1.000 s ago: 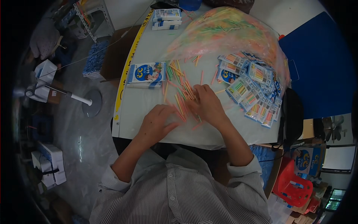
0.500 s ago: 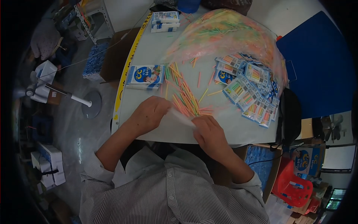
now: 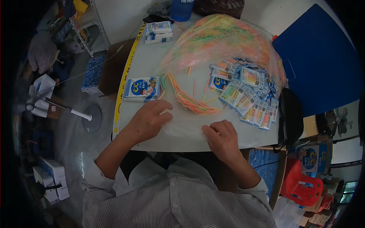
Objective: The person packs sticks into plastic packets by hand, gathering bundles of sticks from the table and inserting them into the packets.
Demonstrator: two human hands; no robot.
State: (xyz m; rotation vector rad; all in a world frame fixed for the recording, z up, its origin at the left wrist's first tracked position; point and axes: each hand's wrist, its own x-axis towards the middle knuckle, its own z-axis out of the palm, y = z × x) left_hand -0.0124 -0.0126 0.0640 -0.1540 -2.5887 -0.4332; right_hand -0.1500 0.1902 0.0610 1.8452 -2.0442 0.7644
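Observation:
A clear plastic bag (image 3: 182, 128) spreads on the table's near side between my two hands. My left hand (image 3: 148, 119) has its fingers curled at the bag's left edge. At the right edge, my right hand (image 3: 223, 137) is closed with the thumb against the film. Just beyond the film lies a curved heap of thin pink, orange, yellow and green sticks (image 3: 192, 103); how much of it the film covers is hard to make out. Near my left hand's fingertips lie blue-and-white printed packets (image 3: 142, 88), stacked. Several filled packets (image 3: 249, 93) overlap to the right.
A large clear bag of coloured sticks (image 3: 228, 36) fills the table's back. More packets (image 3: 158, 29) lie at the back left. A blue board (image 3: 319, 60) stands at the right, with a black bag (image 3: 292, 116) by the table edge. Below is a red chair (image 3: 302, 184).
My hands have moved apart, and the film between them has gone from a taut raised strip to a wider sheet on the table. The sticks' heap now lies in a flatter curve.

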